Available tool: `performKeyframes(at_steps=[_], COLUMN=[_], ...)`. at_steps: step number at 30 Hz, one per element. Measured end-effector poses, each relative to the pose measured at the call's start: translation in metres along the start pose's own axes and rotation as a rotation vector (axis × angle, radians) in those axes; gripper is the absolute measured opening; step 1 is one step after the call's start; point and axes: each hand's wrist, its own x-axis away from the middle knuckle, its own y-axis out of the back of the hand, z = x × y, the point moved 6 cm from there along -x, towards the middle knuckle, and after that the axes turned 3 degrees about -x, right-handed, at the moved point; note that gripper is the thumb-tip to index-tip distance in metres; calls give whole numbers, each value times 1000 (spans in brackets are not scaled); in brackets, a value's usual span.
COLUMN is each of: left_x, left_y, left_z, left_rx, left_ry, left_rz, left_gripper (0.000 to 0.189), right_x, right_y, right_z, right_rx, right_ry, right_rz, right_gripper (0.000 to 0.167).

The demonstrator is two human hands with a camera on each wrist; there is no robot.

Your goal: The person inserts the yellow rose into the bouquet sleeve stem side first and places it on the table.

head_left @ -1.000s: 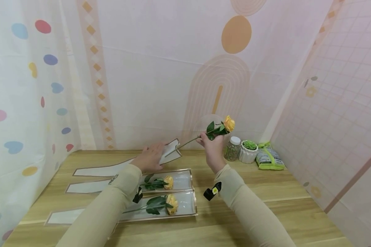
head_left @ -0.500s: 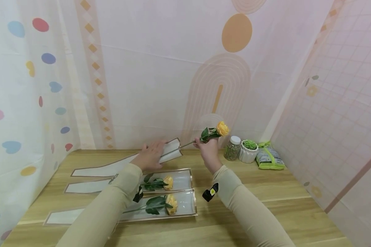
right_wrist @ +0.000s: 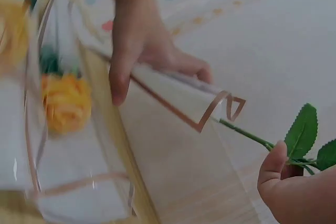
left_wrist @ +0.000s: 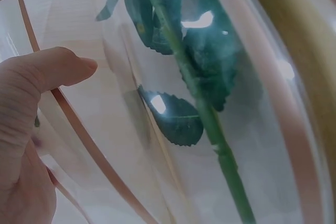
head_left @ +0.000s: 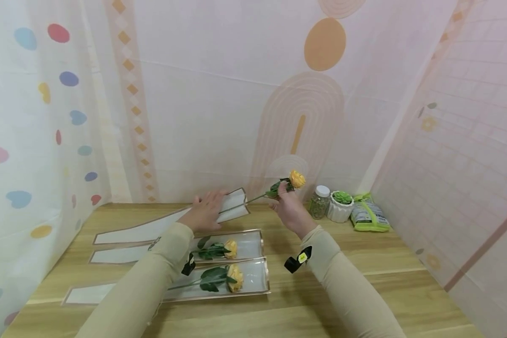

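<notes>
My right hand (head_left: 293, 210) pinches a yellow rose (head_left: 297, 179) just below its bloom, near the leaves. Its green stem (right_wrist: 247, 134) slants down to the left into the mouth of a clear flower sleeve (head_left: 235, 201) with a brown border. Around this sleeve my left hand (head_left: 204, 212) is curled, thumb on one side and fingers on the other, as the right wrist view shows. The stem's lower end is hidden behind the left hand. Leaves (left_wrist: 173, 121) of another rose show through clear film in the left wrist view.
Two more clear sleeves, a middle one (head_left: 251, 241) and a front one (head_left: 257, 277), lie on the wooden table (head_left: 355, 281), each holding a yellow rose. A lidded jar (head_left: 319, 204), a potted succulent (head_left: 340, 209) and a green-and-grey packet (head_left: 369, 215) stand at the back right.
The rose has moved left and down, its stem sliding deeper into the sleeve. My right hand now holds it closer to the bloom. The left hand stays nearly still on the sleeve.
</notes>
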Motion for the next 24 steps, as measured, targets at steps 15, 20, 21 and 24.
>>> performKeyframes(at_steps=[15,20,21,24], left_x=[5,6,6,7], left_y=[6,5,5,4], left_z=[-3,-1,-1,1], left_rx=[11,15,18,22], left_ry=[-2,-12,-12,-12], left_rz=[3,1,2,4], left_gripper=[100,99,98,98], right_x=[5,5,5,6], right_y=[19,23,24,26], right_z=[10,13,13,16], right_rx=[-249,-213,-199,-159], right_ry=[63,121,135,166], right_rz=[-177,-237,-249,-284], right_gripper=[63,49,47,44])
